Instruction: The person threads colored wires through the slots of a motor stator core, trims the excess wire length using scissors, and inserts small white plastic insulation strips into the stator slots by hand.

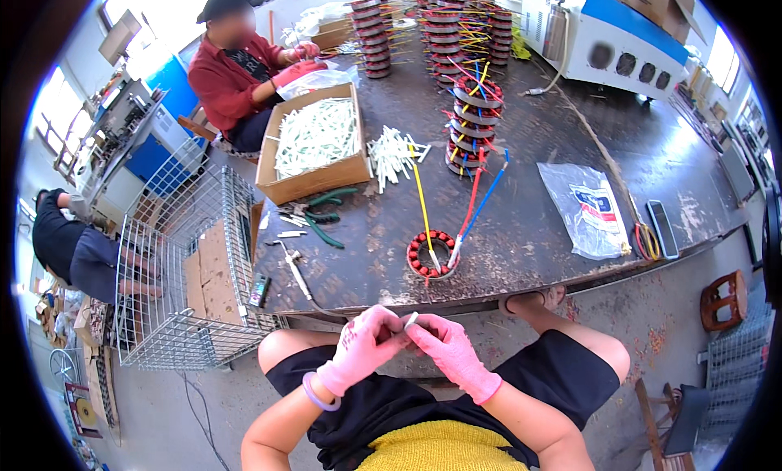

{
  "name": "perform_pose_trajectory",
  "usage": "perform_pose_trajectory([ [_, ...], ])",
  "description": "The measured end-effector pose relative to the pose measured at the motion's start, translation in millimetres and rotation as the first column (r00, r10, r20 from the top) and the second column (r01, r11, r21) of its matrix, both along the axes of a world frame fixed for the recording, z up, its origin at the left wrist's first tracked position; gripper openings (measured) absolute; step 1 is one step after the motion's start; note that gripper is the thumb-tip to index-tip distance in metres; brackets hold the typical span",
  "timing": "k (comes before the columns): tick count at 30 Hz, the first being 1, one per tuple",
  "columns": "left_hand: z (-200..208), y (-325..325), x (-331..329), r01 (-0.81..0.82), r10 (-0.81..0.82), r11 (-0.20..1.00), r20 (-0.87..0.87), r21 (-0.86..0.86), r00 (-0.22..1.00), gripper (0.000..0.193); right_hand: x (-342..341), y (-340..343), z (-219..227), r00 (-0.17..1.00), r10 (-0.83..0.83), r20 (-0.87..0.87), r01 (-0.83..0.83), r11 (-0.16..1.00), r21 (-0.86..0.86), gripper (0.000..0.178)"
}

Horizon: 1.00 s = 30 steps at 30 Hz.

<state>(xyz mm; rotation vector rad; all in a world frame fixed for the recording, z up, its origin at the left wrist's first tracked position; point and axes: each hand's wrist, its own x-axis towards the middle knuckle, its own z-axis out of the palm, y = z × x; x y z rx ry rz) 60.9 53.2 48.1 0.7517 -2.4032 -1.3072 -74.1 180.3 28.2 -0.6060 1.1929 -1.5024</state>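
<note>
Over lap, below table edge: left pink-gloved hand (364,347) & right pink-gloved hand (450,353) both pinched on small white tube piece (410,319). Brown cardboard box (313,180) w/ white tube pieces (316,135). Wire mesh basket (155,308) w/ flat cardboard (213,273).

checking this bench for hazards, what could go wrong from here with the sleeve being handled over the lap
The small white sleeve is pinched between the left hand and right hand off the table, so it could drop to the floor. The wound ring sits near the edge; its long wires might snag and drag it off.
</note>
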Motion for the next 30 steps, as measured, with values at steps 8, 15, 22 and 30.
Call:
perform_pose_trajectory([
  [8, -0.6, -26.6, -34.8, 0.231, -0.277, 0.882, -0.054, -0.410, 0.959, 0.031, -33.4, 29.7, -18.3, 0.999, 0.013, 0.031, -0.022, 0.958, 0.286, 0.023],
  [15, -11.0, -75.2, -70.7, 0.289, -0.411, 0.670, -0.018, -0.683, 0.911, 0.042, -35.0, 13.0, -32.1, 0.995, 0.039, -0.087, -0.017, 0.969, 0.246, 0.031],
  [22, -32.8, -77.1, -74.1, 0.345, -0.452, 0.765, -0.072, -0.544, 0.889, 0.046, -34.6, 1.8, -29.8, 0.994, -0.035, -0.102, 0.059, 0.969, 0.241, 0.027],
  [30, -22.7, -71.2, -71.3, 0.328, -0.427, 0.831, -0.138, -0.450, 0.894, 0.052, -29.9, -34.9, -23.8, 0.940, -0.311, -0.138, 0.327, 0.937, 0.120, 0.017],
])
